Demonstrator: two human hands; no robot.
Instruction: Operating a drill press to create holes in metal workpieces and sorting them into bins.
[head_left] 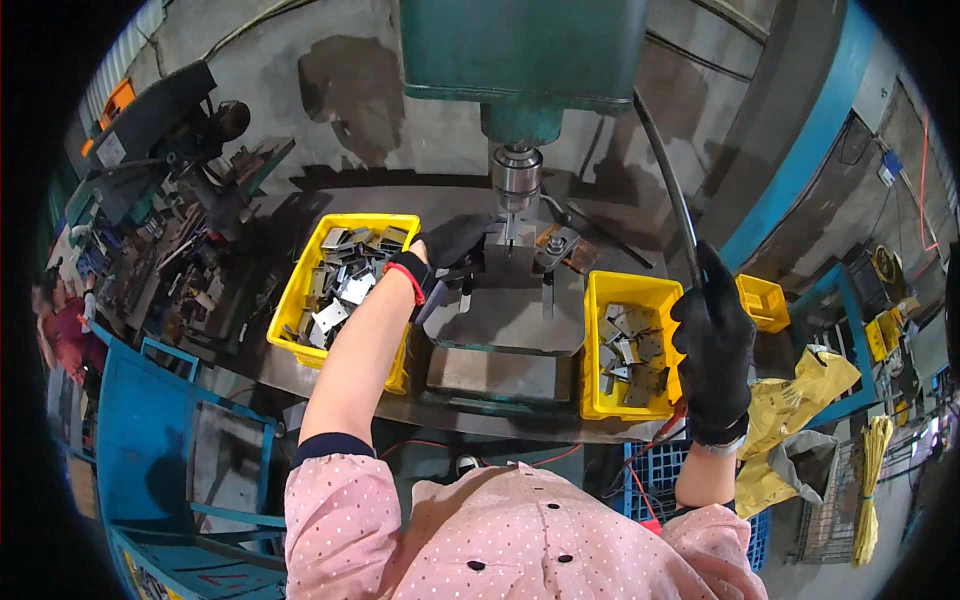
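Note:
My right hand (716, 345), in a black glove, is closed round the long dark lever (665, 160) of a green drill press (522, 55). My left hand (455, 243), also black-gloved, reaches to the left side of the metal fixture (510, 262) under the drill. Its fingers merge with the dark background, so their grip is hidden. The chuck (517, 177) holds a drill bit (511, 232) pointing down at the fixture. Left of it stands a yellow bin (283, 318) full of bent metal brackets (350, 290); a second yellow bin (592, 385) with similar pieces (630, 350) stands to the right.
A clamp bolt (555, 245) and a dark rod (610, 235) lie beside the fixture. Another machine (180, 160) stands at the far left, above a blue metal frame (140, 440). On the right are a small yellow bin (763, 303) and yellow sacks (800, 400). A person (70, 325) is at the far left.

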